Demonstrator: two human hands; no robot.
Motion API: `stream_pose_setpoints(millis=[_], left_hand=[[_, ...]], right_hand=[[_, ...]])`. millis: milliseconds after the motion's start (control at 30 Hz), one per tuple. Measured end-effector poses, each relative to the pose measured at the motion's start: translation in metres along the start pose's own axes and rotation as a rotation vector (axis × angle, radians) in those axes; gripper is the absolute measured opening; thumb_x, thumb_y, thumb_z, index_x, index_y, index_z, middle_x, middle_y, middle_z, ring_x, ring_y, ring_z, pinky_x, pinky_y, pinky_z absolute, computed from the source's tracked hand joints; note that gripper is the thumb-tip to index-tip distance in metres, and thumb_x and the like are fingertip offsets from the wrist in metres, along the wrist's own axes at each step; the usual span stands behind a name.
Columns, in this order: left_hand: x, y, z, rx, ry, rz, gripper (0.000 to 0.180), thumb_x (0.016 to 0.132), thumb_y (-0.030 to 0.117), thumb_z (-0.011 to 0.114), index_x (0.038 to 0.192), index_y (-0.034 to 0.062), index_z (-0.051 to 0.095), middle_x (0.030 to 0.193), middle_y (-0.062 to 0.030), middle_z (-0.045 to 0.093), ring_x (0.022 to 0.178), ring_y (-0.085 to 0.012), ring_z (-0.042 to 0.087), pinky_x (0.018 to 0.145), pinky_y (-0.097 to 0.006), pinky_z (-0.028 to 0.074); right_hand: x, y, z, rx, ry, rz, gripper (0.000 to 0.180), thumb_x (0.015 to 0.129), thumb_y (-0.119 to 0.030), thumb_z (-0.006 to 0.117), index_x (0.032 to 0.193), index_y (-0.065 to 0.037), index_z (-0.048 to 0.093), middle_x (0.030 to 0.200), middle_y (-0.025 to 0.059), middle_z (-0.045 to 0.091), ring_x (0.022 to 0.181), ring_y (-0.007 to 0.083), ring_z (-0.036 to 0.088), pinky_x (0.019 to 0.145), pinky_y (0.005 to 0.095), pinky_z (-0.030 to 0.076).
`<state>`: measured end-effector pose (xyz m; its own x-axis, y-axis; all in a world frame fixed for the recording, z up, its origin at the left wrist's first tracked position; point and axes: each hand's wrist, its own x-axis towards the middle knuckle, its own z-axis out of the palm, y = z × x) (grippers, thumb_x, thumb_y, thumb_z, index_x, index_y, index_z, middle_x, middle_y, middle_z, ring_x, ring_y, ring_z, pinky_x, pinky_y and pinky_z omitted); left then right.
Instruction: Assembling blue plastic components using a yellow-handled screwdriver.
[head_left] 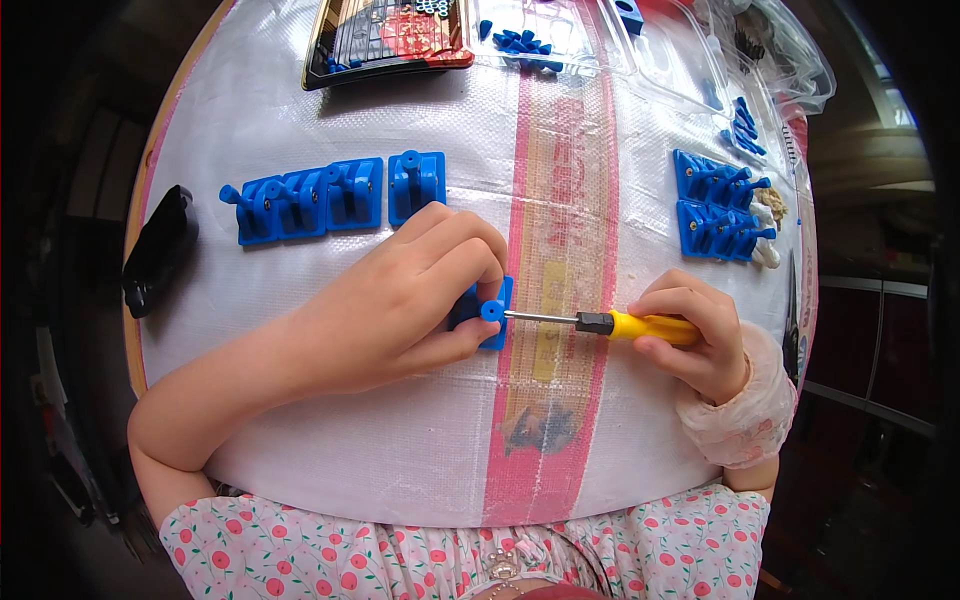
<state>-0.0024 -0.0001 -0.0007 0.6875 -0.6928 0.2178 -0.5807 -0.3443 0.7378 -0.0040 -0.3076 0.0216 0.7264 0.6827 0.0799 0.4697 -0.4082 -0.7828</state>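
Note:
My left hand point(425, 290) is closed on a small blue plastic bracket point(506, 292), thumb and fingers pinching it above the table cover. Part of the bracket is hidden behind my fingers. In my right hand point(690, 335) is a screwdriver point(630, 326) with a yellow handle and black collar, held level. Its metal shaft points left, and the tip meets the side of the bracket near a round blue knob point(492, 311). Whether a screw sits at the tip is too small to tell.
Beyond my left hand stands a row of several blue brackets point(355, 192); more brackets point(722, 205) are grouped at right. A black tray point(390, 45) of small parts and loose blue pegs point(525, 48) lie at the back. A black case point(160, 250) is far left.

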Motion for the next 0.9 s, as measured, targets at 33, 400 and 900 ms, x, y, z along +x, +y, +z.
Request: stream_pose_setpoints(millis=[33, 400, 900], left_hand=[[0.0000, 0.0001, -0.0003, -0.002, 0.000, -0.001, 0.028, 0.075, 0.005, 0.070, 0.089, 0.0074, 0.047, 0.108, -0.0108, 0.052, 0.100, -0.0273, 0.049, 0.089, -0.037, 0.040], [0.0003, -0.0009, -0.0001, -0.008, 0.002, -0.003, 0.028, 0.075, 0.006, 0.072, 0.088, 0.0075, 0.047, 0.108, -0.0105, 0.052, 0.100, -0.0265, 0.049, 0.088, -0.036, 0.040], [0.0000, -0.0006, 0.0004, 0.025, 0.010, 0.011, 0.036, 0.072, 0.011, 0.077, 0.099, 0.0072, 0.052, 0.107, -0.0090, 0.052, 0.098, -0.0257, 0.048, 0.086, -0.035, 0.041]], right_hand=[[0.0000, 0.0002, -0.0001, 0.000, -0.001, 0.000, 0.026, 0.077, -0.004, 0.073, 0.101, 0.001, 0.063, 0.086, 0.0125, 0.063, 0.072, 0.0223, 0.061, 0.064, 0.0284, 0.047], [0.0002, -0.0003, -0.0015, 0.026, -0.010, 0.020, 0.023, 0.082, -0.007, 0.071, 0.102, 0.001, 0.063, 0.086, 0.0132, 0.063, 0.072, 0.0226, 0.061, 0.064, 0.0286, 0.047], [0.0000, -0.0003, 0.0003, -0.002, 0.012, 0.004, 0.026, 0.077, -0.004, 0.075, 0.101, 0.000, 0.064, 0.086, 0.0124, 0.063, 0.072, 0.0217, 0.061, 0.064, 0.0279, 0.047]])
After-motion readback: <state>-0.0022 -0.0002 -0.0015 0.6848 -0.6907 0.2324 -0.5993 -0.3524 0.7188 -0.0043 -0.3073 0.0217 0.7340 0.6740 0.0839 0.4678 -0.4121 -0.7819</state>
